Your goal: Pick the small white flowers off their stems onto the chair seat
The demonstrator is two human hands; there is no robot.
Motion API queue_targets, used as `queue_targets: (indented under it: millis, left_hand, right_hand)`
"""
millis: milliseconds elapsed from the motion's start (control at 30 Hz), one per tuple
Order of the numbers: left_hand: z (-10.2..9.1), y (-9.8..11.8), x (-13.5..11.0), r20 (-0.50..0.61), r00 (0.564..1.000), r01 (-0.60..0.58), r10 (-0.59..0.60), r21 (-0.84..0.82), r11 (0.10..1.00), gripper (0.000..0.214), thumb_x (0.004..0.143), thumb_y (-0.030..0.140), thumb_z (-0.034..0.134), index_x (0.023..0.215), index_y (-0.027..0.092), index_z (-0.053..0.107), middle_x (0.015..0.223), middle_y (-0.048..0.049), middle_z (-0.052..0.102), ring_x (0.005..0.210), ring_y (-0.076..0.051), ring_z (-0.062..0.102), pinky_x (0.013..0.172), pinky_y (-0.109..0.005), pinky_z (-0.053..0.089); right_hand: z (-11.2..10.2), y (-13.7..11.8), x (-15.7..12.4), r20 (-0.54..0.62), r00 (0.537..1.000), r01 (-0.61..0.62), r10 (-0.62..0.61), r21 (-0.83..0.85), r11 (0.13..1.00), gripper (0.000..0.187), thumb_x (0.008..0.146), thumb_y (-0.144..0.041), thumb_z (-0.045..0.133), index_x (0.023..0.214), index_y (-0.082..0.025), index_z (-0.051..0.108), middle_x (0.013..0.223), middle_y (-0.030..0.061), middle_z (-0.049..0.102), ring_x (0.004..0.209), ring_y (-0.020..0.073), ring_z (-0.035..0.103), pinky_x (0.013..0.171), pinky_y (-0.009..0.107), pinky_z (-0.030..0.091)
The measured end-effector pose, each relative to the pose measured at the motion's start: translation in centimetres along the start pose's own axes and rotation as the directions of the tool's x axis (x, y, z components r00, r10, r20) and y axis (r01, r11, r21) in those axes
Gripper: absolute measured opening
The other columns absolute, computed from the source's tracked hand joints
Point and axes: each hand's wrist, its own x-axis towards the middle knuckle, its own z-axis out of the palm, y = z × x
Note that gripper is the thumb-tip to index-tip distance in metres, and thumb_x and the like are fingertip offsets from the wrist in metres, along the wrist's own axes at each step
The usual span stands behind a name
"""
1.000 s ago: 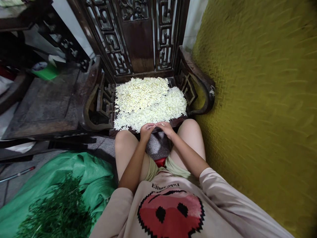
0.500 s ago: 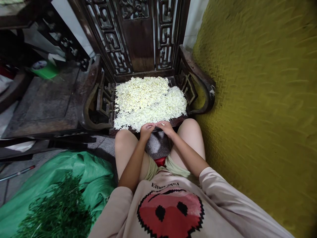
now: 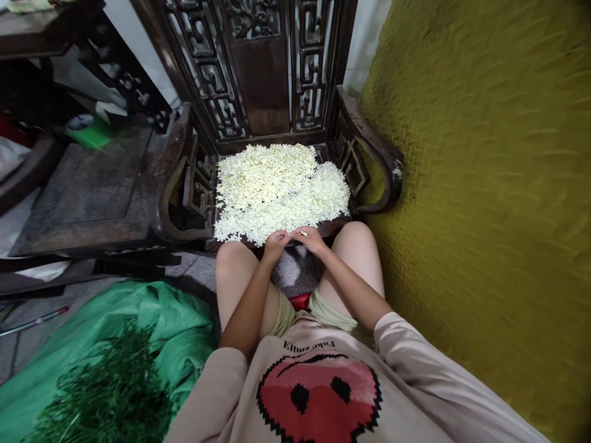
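Observation:
A thick layer of small white flower buds (image 3: pixel 277 187) covers the seat of a dark carved wooden chair (image 3: pixel 369 147) in front of me. My left hand (image 3: pixel 276 244) and my right hand (image 3: pixel 309 239) meet fingertip to fingertip at the seat's front edge, between my knees. A single white bud (image 3: pixel 303 232) shows between the fingers of my right hand. My left hand's fingers are curled and pinch something small that I cannot make out.
A yellow-green textured wall (image 3: pixel 484 184) rises close on the right. A low dark wooden table (image 3: pixel 87 191) stands to the left. On the floor at lower left, a green sheet (image 3: pixel 152 320) carries a heap of green stems (image 3: pixel 101 394).
Both hands stay at the seat's front edge with only slight finger motion. The view has shifted a little.

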Motion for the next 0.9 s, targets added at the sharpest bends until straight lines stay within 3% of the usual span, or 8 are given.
queue_targets:
  millis: [467,700,900]
  left_hand:
    - [0.6,0.1,-0.2,-0.087,0.996,-0.022,0.029,0.086,0.996,0.005,0.059,0.021,0.053,0.059,0.018,0.049,0.049,0.0059,0.042,0.05,-0.009,0.039,0.053,-0.022,0.032]
    - [0.6,-0.5,0.3,-0.106,0.993,-0.061,0.06,-0.011,0.998,0.004,0.059,0.02,0.05,0.061,0.018,0.047,0.065,0.0027,0.054,0.062,-0.011,0.049,0.064,-0.023,0.038]
    - [0.5,-0.8,0.8,-0.14,0.989,0.023,-0.038,-0.103,0.994,0.006,0.061,0.022,0.05,0.062,0.018,0.046,0.07,0.001,0.058,0.061,-0.01,0.05,0.065,-0.024,0.041]
  right_hand:
    - [0.5,0.9,0.3,-0.059,0.997,0.039,-0.048,-0.137,0.99,0.02,0.066,-0.032,0.056,0.071,-0.017,0.068,0.072,0.0031,0.066,0.071,0.0167,0.059,0.072,0.029,0.043]
    - [0.7,1.1,0.5,-0.173,0.983,0.016,-0.055,-0.221,0.975,0.018,0.063,-0.027,0.051,0.066,-0.016,0.066,0.064,0.0022,0.063,0.065,0.0158,0.055,0.068,0.028,0.042]
    - [0.8,1.1,0.7,-0.175,0.984,-0.016,-0.019,-0.201,0.979,0.018,0.063,-0.028,0.05,0.067,-0.017,0.064,0.067,0.0017,0.063,0.067,0.0161,0.055,0.07,0.028,0.042]
